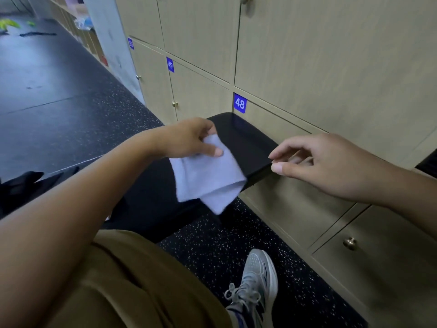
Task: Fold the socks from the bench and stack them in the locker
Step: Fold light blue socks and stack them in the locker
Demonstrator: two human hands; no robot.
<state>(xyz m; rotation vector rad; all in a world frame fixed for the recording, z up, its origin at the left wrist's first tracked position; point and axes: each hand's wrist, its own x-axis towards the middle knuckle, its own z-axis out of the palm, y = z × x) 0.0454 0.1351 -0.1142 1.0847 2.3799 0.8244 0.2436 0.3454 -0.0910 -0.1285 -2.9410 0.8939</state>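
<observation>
My left hand (189, 137) pinches the upper edge of a folded pale blue sock (205, 176), which hangs over the black padded bench (246, 140). Its lower end droops past the bench's near edge. My right hand (316, 162) hovers to the right of the sock, thumb and forefinger close together with nothing between them, near the bench's right corner. The beige lockers (307, 67) fill the wall behind the bench; all doors in view are shut, among them number 48 (239, 103).
Dark clothing (21, 185) lies on the bench at the far left. My brown-trousered leg (132, 287) and grey sneaker (256, 278) are on the speckled black floor (212, 245) in front of the lockers. Brass knobs (350, 243) stick out from the doors.
</observation>
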